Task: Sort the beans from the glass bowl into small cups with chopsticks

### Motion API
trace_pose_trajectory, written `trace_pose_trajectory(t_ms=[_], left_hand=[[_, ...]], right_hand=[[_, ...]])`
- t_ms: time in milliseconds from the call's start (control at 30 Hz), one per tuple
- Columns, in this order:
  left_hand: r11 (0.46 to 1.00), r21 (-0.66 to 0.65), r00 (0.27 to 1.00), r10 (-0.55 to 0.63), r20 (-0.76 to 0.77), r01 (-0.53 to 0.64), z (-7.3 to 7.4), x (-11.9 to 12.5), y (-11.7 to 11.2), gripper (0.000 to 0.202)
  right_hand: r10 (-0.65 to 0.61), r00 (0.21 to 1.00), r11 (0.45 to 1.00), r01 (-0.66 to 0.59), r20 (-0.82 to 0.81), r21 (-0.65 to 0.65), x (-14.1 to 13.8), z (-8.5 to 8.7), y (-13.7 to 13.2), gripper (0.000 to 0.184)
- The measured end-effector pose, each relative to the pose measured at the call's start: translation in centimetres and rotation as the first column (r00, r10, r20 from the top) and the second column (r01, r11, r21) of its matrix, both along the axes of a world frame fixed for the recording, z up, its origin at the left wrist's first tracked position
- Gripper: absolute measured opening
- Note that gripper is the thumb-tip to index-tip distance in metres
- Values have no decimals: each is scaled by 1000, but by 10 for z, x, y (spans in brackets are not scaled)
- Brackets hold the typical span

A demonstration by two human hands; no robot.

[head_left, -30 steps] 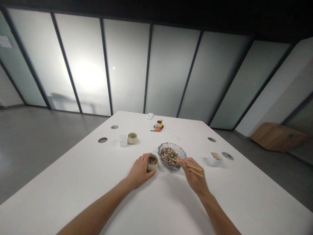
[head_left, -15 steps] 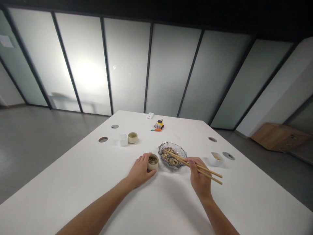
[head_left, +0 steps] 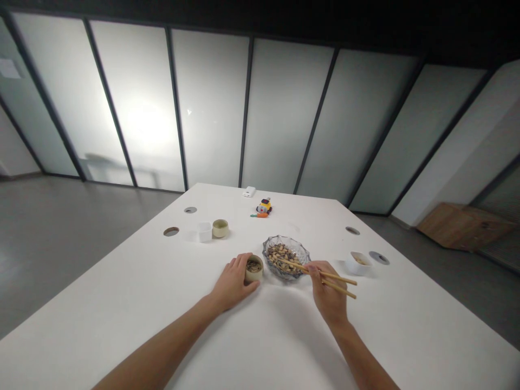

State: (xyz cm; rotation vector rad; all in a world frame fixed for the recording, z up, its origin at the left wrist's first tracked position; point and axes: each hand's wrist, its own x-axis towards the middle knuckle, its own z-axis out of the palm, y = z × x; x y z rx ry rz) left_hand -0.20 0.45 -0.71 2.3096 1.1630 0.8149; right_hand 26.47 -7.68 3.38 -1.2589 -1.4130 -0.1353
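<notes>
- Left hand: rested on the white worktop, fingers curled around the side of a small beige cup and closed on it.
- Small beige cup: upright on the worktop, just left of the glass bowl, with dark seeds inside.
- Right hand: fingers clamped on a pair of wooden chopsticks, near the bowl's right edge.
- Wooden chopsticks: tips lay over the nuts in the glass bowl, back ends pointing right, past the hand. Whether the tips gripped a nut could not be told.
- Glass bowl: cut-glass, on the worktop between the two hands, filled with mixed nuts and seeds.
- White dish: right of the right hand, with pale contents.
- White square cup and second beige cup: side by side, further back on the left.
- Yellow toy car, an orange item before it, and a white box: near the far edge.
- Frosted glass partition: behind the worktop.
</notes>
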Motion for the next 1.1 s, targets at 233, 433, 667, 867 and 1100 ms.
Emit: trace_pose_trajectory(t_ms=[233, 433, 667, 867, 1100], left_hand=[[1000, -4, 1000, 6, -13, -6, 4, 1, -2, 70], [1000, -3, 1000, -1, 3, 1, 3, 2, -2, 70], [1000, -8, 1000, -9, -12, 9, 4, 0, -2, 71], [1000, -6, 1000, 0, -23, 0, 1, 1, 0, 71], [1000, 6, 1000, 4, -5, -4, 2, 1, -1, 70]], right_hand=[[117, 990, 991, -112, 76, -66, -2, -4, 4, 43], [117, 991, 992, -113, 58, -60, 4, -5, 4, 41], [40, 996, 999, -39, 75, -7, 10, -5, 6, 46], [128, 990, 992, -127, 54, -23, 8, -9, 7, 38], [220, 971, 976, -219, 90, -22, 6, -12, 8, 26]])
